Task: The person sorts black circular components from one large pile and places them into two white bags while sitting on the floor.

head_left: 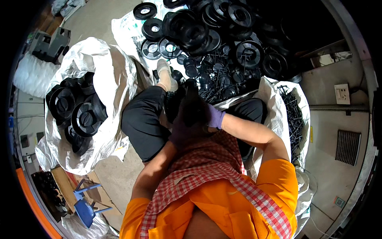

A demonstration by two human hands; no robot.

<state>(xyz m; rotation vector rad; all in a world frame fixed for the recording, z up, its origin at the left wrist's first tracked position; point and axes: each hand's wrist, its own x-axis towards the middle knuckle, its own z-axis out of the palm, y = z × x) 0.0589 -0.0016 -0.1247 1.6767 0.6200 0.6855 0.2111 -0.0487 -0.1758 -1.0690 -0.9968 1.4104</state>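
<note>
Both of my hands wear purple gloves and meet in front of my lap, over the red checked apron. My left hand [184, 128] and my right hand [215, 118] are closed round a black plastic part [191, 95], which points away from me. Deep shadow hides most of the fingers and the part's exact shape. Just beyond the hands lies a heap of black plastic pieces [217, 71], thin sticks mixed with small round caps. Larger black plastic discs [192, 32] with rims are piled behind it on white sacking.
To the left stands an open white woven sack [119, 75] holding black spools [86, 119]. Another white sack [274, 107] on the right holds thin black sticks [291, 119]. A blue stool [84, 212] is at lower left. Grey cabinets [332, 119] line the right side.
</note>
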